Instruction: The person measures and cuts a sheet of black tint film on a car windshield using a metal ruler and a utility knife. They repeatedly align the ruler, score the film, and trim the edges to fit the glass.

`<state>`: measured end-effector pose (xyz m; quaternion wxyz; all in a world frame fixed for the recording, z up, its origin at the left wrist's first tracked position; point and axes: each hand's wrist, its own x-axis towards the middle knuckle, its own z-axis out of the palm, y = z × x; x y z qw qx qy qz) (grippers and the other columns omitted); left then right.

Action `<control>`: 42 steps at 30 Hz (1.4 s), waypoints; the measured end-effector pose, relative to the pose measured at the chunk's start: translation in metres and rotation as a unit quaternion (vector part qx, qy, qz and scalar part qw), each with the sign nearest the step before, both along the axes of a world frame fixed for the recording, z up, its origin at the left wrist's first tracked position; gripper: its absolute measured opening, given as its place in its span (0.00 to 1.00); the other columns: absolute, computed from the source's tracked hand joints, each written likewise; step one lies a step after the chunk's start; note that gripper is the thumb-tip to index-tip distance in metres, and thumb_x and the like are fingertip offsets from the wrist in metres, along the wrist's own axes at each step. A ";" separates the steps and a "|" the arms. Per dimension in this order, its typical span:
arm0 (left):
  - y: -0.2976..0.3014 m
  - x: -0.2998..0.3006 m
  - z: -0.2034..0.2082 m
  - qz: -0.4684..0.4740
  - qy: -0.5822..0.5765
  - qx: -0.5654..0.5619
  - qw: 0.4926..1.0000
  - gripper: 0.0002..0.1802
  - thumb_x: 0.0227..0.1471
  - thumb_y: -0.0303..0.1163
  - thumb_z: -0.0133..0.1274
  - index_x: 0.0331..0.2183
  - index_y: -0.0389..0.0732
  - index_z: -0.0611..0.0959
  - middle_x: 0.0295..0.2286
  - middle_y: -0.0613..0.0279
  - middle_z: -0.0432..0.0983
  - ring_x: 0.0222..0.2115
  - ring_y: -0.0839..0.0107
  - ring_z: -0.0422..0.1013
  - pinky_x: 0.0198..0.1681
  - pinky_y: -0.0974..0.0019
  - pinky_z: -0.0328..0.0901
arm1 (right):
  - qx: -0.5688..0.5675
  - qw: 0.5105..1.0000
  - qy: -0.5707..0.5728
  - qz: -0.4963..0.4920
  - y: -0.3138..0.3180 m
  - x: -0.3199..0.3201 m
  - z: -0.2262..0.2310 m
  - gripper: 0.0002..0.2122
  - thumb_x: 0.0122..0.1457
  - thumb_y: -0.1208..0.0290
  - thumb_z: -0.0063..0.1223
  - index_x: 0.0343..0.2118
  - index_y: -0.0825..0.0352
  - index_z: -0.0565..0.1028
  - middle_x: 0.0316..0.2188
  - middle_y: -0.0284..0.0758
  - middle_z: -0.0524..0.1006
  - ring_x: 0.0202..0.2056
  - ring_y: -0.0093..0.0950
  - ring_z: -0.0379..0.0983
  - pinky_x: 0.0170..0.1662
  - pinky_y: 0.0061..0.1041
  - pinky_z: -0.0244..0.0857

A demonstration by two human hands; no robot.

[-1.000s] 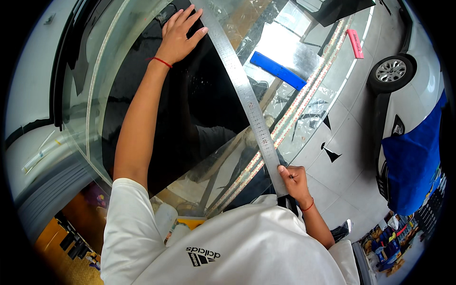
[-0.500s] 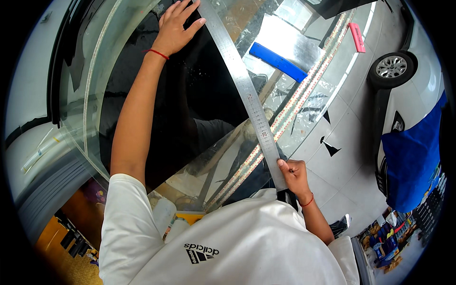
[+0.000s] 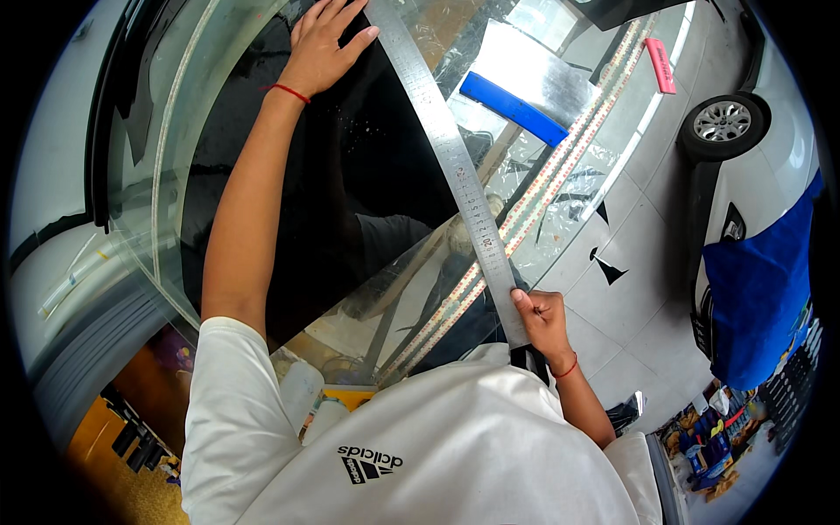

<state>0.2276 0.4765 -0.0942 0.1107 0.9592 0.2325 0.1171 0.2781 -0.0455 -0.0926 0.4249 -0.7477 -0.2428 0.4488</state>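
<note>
A long steel ruler [image 3: 451, 157] lies slantwise over a glass table, along the right edge of a dark sheet of film [image 3: 306, 219]. My left hand [image 3: 325, 48] rests on the film at the far end with its fingers spread, the thumb close to the ruler's edge; its fingertips reach the top of the picture. Close to my body, my right hand [image 3: 544, 324] is closed at the ruler's near end, thumb against its edge. Whether anything else is inside that fist is hidden.
Two measuring strips [image 3: 525, 219] cross the glass under the ruler. A blue flat strip [image 3: 514, 109] lies by a silvery sheet [image 3: 535, 74], a pink scraper [image 3: 660, 66] at the far right edge. Dark scraps [image 3: 608, 268] lie on the floor; a car [image 3: 766, 175] with a blue cloth [image 3: 757, 297] stands right.
</note>
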 end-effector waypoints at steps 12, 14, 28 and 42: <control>-0.002 0.001 -0.005 0.010 0.020 -0.019 1.000 0.33 0.62 0.50 0.53 0.63 0.46 0.73 0.67 0.54 0.60 0.69 0.49 0.51 0.69 0.44 0.45 | 0.017 1.000 -0.005 -0.005 0.000 -0.002 0.000 0.26 0.69 0.66 0.56 0.16 0.71 0.57 0.13 0.31 0.52 0.19 0.20 0.45 0.22 0.31 0.42; 0.002 -0.001 -0.002 0.006 0.025 -0.013 1.000 0.33 0.62 0.51 0.53 0.64 0.46 0.72 0.67 0.54 0.59 0.69 0.49 0.51 0.69 0.45 0.45 | 0.015 1.000 -0.004 -0.001 0.000 -0.001 0.000 0.26 0.69 0.66 0.56 0.17 0.72 0.58 0.13 0.31 0.52 0.20 0.20 0.45 0.22 0.31 0.42; 0.008 0.001 -0.005 0.005 0.023 -0.005 1.000 0.34 0.63 0.52 0.52 0.64 0.47 0.72 0.67 0.55 0.60 0.69 0.50 0.51 0.70 0.46 0.44 | 0.006 1.000 0.002 0.027 -0.003 0.003 -0.003 0.25 0.69 0.64 0.55 0.18 0.73 0.61 0.13 0.34 0.55 0.19 0.24 0.46 0.22 0.32 0.45; 0.035 -0.005 -0.020 -0.051 -0.043 0.065 0.996 0.31 0.60 0.53 0.57 0.61 0.56 0.76 0.65 0.64 0.64 0.66 0.56 0.58 0.69 0.53 0.50 | 0.013 0.998 0.052 -0.025 -0.012 0.009 -0.004 0.17 0.64 0.68 0.63 0.21 0.71 0.71 0.16 0.24 0.60 0.23 0.13 0.53 0.23 0.23 0.48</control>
